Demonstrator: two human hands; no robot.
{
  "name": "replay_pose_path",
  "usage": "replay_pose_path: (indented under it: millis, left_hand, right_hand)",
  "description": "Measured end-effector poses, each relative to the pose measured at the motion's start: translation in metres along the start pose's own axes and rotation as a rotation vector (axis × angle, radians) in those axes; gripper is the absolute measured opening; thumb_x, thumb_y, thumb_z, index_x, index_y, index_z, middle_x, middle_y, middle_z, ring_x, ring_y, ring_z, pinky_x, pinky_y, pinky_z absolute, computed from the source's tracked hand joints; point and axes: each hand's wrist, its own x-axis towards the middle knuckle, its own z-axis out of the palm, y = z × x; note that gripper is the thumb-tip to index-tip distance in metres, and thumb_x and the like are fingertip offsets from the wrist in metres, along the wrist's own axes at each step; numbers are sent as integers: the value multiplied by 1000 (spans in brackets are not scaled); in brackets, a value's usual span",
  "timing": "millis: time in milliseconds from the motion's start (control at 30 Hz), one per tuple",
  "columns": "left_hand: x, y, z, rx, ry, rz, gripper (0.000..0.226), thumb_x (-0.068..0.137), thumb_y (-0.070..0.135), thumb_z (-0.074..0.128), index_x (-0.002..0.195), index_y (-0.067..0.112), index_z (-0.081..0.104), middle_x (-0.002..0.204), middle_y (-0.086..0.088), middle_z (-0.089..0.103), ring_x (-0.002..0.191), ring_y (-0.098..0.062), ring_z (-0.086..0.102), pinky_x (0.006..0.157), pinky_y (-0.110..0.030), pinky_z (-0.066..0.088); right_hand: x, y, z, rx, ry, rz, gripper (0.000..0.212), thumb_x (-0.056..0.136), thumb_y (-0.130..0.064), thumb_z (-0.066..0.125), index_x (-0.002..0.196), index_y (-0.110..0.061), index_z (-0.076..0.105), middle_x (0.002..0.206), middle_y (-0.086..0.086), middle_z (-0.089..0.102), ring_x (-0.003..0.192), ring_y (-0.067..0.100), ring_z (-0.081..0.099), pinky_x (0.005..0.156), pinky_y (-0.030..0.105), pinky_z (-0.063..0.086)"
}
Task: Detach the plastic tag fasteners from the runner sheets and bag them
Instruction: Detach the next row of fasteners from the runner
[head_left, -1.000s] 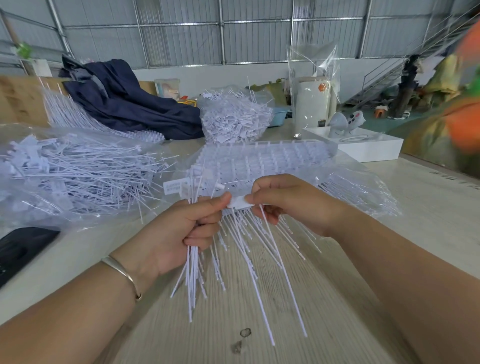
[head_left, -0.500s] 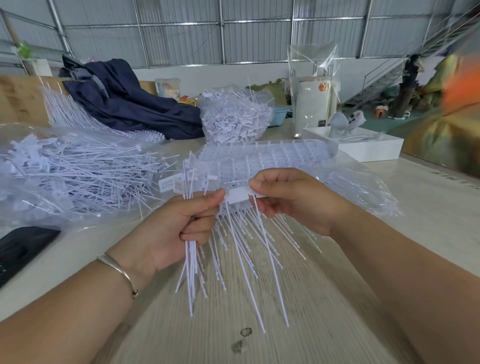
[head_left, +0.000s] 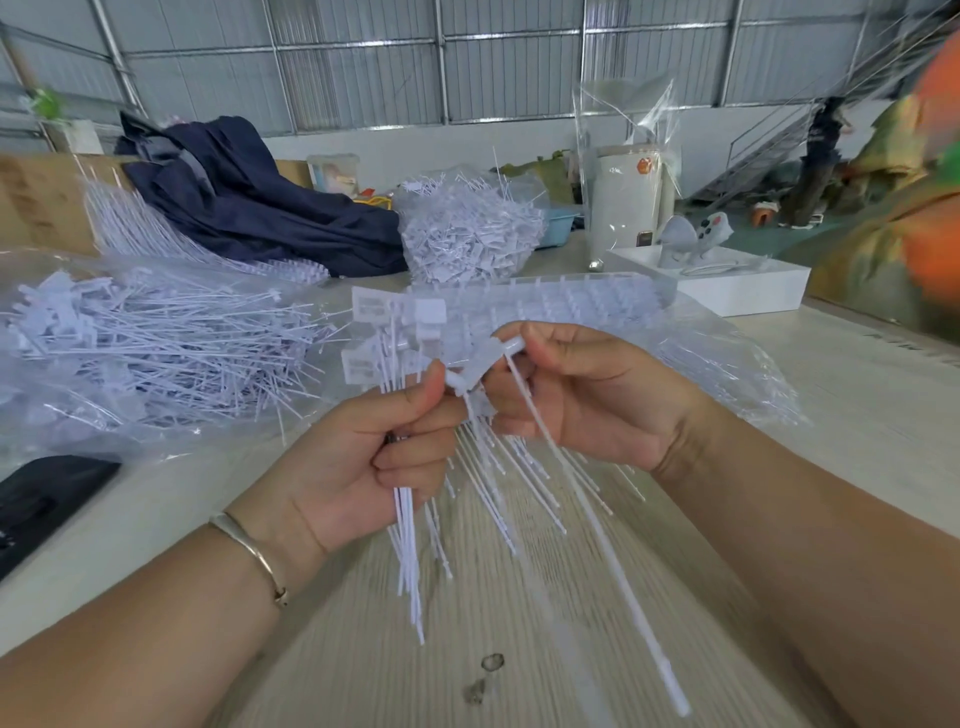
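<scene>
**Both hands on white plastic tag fasteners, mid-frame**

Left hand (head_left: 363, 462), center frame, fingers curled round a bunch of loose fasteners (head_left: 408, 545); their thin tails hang down below the fist, flat tag heads stick up above the thumb. Thin bracelet (head_left: 254, 553) on that wrist. Right hand (head_left: 587, 395), just right of center, pinches the end of a runner sheet (head_left: 483, 364) between thumb and fingers; its strands fan down and right, one long strand reaching lower right of frame. The two hands nearly touch at the thumbs.

Behind the hands, center: a stack of more runner sheets (head_left: 571, 301) inside clear plastic. Left of frame: open clear bag (head_left: 130, 364) full of detached fasteners. Upper center: second heaped bag of fasteners (head_left: 467, 234). Upper left: dark blue cloth (head_left: 249, 202). Right: white tray (head_left: 748, 286). Lower left edge: black object (head_left: 41, 499), unclear what. All on a pale wood-grain table (head_left: 519, 649). Motion blur on strands.
</scene>
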Motion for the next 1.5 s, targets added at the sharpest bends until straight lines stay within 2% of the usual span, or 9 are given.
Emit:
replay_pose_path:
  millis: [133, 267, 400, 533, 733, 967, 1167, 1333, 1500]
  left_hand:
    - [1, -2, -1, 110, -108, -13, 14, 80, 30, 77, 77, 20, 69, 56, 10, 28, 40, -5, 18, 35, -15, 20]
    - [0, -1, -1, 128, -158, -22, 11, 86, 33, 70, 80, 24, 74, 60, 9, 23, 41, -6, 20, 36, -16, 22]
    - [1, -2, -3, 55, 13, 27, 32, 66, 26, 89, 63, 20, 58, 55, 10, 28, 38, -3, 17, 33, -13, 22]
    - [3, -1, -2, 111, 151, 95, 41, 57, 27, 93, 61, 21, 53, 51, 10, 31, 33, -1, 24, 31, -13, 20]
    - [5, 0, -2, 170, 314, 112, 32, 62, 28, 80, 58, 24, 49, 52, 9, 25, 34, -2, 20, 32, -15, 13]
    - [4, 0, 2, 308, 345, 82, 35, 71, 30, 79, 63, 25, 45, 60, 6, 16, 37, -3, 17, 33, -16, 14]
    - [1, 3, -3, 77, 178, 68, 28, 82, 21, 67, 59, 18, 52, 54, 9, 27, 39, -4, 14, 33, -16, 14]
    - [0, 2, -3, -52, 17, 8, 30, 71, 14, 82, 74, 12, 53, 54, 6, 34, 39, -4, 17, 33, -15, 21]
    - [1, -5, 2, -145, -106, -69, 32, 78, 10, 77, 90, 7, 48, 58, 5, 25, 40, -6, 19, 36, -17, 18]
  right_hand:
    - [-2, -2, 1, -37, 5, 48, 23, 86, -26, 55, 96, -6, 56, 72, 0, 64, 63, 12, 48, 65, 26, 37]
    - [-2, -2, 1, -7, -31, 63, 20, 87, -25, 54, 96, -7, 58, 74, 1, 64, 65, 12, 53, 66, 25, 44]
    - [-5, -4, -3, -53, 2, 86, 17, 85, -22, 56, 91, -8, 64, 74, 4, 59, 64, 13, 50, 68, 28, 39]
    - [-7, -6, -6, -165, 99, 109, 12, 86, -15, 54, 88, -5, 61, 66, 3, 54, 58, 16, 43, 65, 28, 37]
    - [-4, -4, -4, -386, 248, 98, 14, 82, -19, 62, 69, -14, 66, 59, -1, 49, 54, 11, 42, 59, 25, 33]
    - [-4, -5, -3, -488, 330, 84, 26, 74, -29, 72, 78, -7, 59, 57, -3, 48, 56, 12, 39, 60, 23, 35]
    - [-4, -3, -2, -358, 233, 60, 16, 85, -27, 61, 80, -14, 68, 70, 3, 58, 64, 13, 49, 61, 21, 42]
    - [-2, 0, 0, -296, 149, 69, 31, 79, -37, 71, 89, -10, 62, 80, 5, 61, 67, 15, 51, 65, 21, 47]
    - [0, 6, 3, -124, 36, 59, 55, 62, -40, 87, 89, -7, 52, 79, 7, 57, 68, 13, 52, 65, 21, 46]
